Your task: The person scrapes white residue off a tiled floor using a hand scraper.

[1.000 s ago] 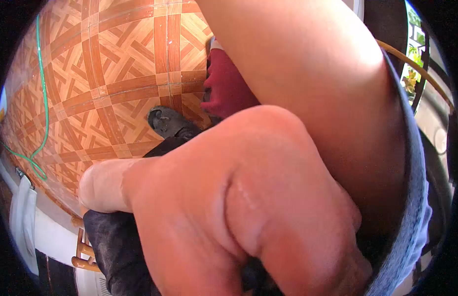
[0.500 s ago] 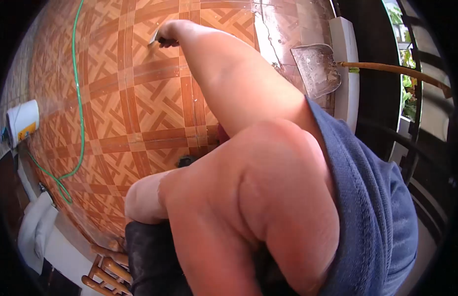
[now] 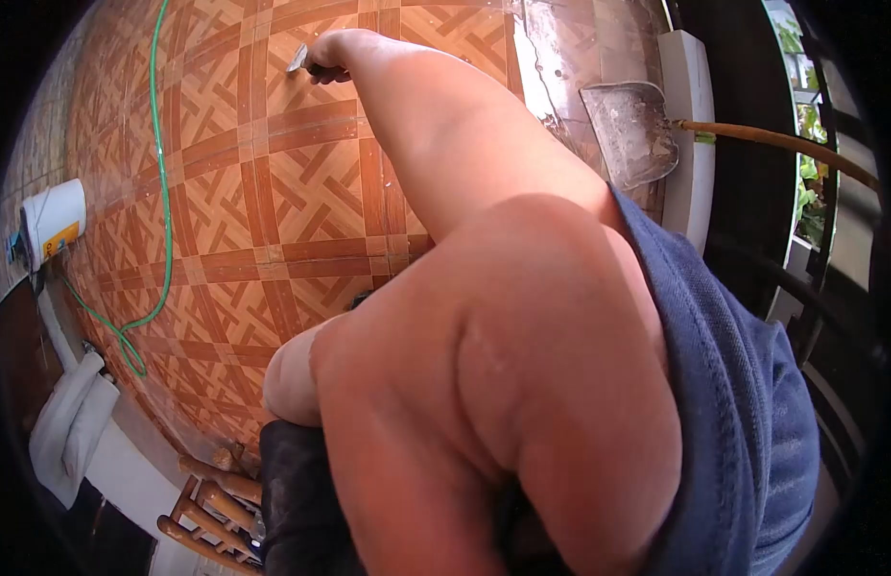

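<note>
At the top, my right hand [image 3: 332,58] is closed on the dark handle of a small scraper [image 3: 297,60]. The scraper's pale flat blade is angled down at the patterned tile floor [image 3: 301,197]. My outstretched arm runs from that hand back toward blue denim cloth [image 3: 724,355] on the right. Large bent bare limbs fill the lower middle and hide the floor beneath them. A paler rounded body part shows at their left end, and I cannot make out which part it is. My left hand does not show clearly anywhere.
A green hose [image 3: 165,192] curves down the floor at left, near a white container [image 3: 57,223]. A worn dustpan [image 3: 632,134] with a long wooden handle [image 3: 772,137] lies upper right. Wooden chair parts [image 3: 210,514] and grey cloth [image 3: 73,427] are lower left.
The view has shifted slightly, so the floor, hose and container appear a little farther right. The scraper blade shows more fully and sits slightly higher; my right hand still grips it.
</note>
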`<state>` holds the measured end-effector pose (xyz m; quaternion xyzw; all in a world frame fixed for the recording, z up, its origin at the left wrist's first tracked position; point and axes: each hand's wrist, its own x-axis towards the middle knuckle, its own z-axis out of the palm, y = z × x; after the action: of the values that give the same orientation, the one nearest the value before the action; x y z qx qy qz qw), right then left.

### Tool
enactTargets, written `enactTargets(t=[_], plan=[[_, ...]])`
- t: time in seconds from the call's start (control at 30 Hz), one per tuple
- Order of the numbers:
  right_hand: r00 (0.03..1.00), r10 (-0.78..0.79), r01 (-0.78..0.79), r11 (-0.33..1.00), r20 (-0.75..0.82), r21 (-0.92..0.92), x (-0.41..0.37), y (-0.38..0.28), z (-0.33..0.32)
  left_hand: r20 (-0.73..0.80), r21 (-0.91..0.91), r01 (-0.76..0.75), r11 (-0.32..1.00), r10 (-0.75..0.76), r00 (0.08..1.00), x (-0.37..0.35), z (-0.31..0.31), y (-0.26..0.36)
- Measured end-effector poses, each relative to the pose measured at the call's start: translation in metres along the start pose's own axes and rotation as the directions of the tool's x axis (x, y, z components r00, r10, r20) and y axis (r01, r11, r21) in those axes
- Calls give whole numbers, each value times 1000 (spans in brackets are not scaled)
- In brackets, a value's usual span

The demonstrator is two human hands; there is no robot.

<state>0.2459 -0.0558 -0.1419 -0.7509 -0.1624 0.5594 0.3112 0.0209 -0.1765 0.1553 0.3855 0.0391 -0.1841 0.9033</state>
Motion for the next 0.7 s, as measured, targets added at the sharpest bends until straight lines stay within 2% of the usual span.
enactTargets(t=[0.33,0.63,0.67,0.7], plan=[[999,26,-24,997,-26,79,-11,-3,-4,-31,23,7,1000,-6,999,-2,2,0],[999,40,-41,998,8,42,-21,-1,-10,-52,19,-10,1000,11,999,-6,5,-3],[999,48,-48,998,-4,33,-20,1,-5,-42,13,-20,1000,20,999,-5,7,-3],[990,100,-100,995,-95,5,-17,-4,10,-37,14,-30,999,30,999,-4,10,-2]])
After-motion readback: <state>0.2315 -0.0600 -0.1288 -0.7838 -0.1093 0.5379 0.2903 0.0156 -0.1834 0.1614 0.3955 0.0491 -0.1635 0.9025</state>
